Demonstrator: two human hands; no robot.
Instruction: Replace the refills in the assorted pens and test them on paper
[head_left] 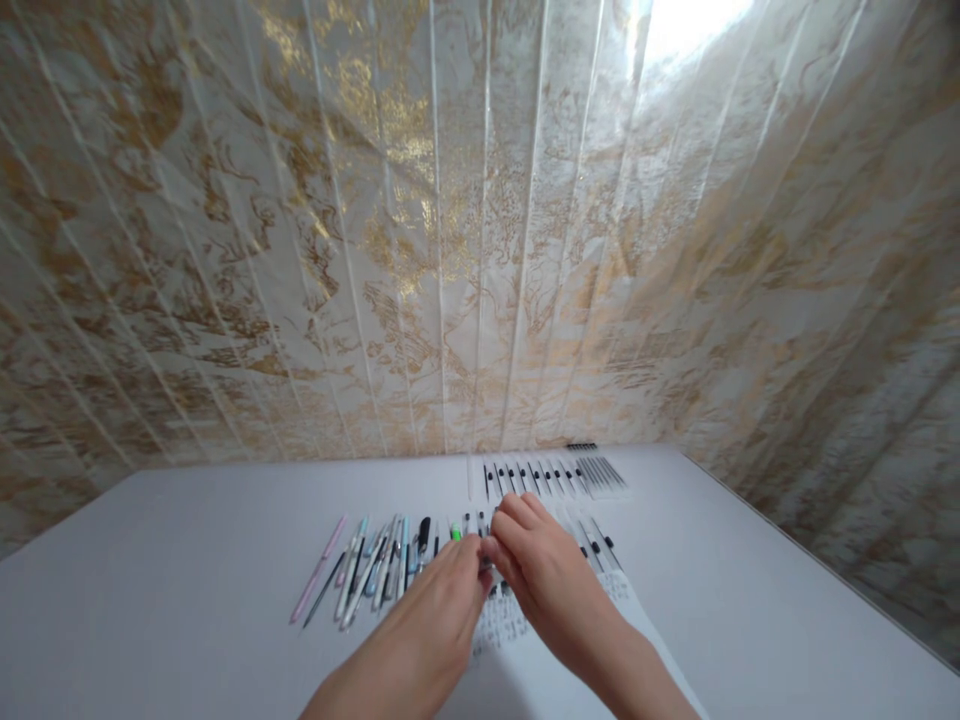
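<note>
My left hand (448, 588) and my right hand (534, 560) meet over the middle of a white table (187, 560), fingertips pinched together on a small thing I cannot make out. They hover above a row of pens (375, 565) laid side by side. A pink pen (319, 582) lies at the left end of that row. Under my wrists lies a sheet of paper with printed text (510, 625).
A second row of clear and black pens (555, 475) lies further back near the wall. A glossy wall with white and gold marble pattern (480, 230) rises right behind the table. The table's right edge (810, 565) runs diagonally.
</note>
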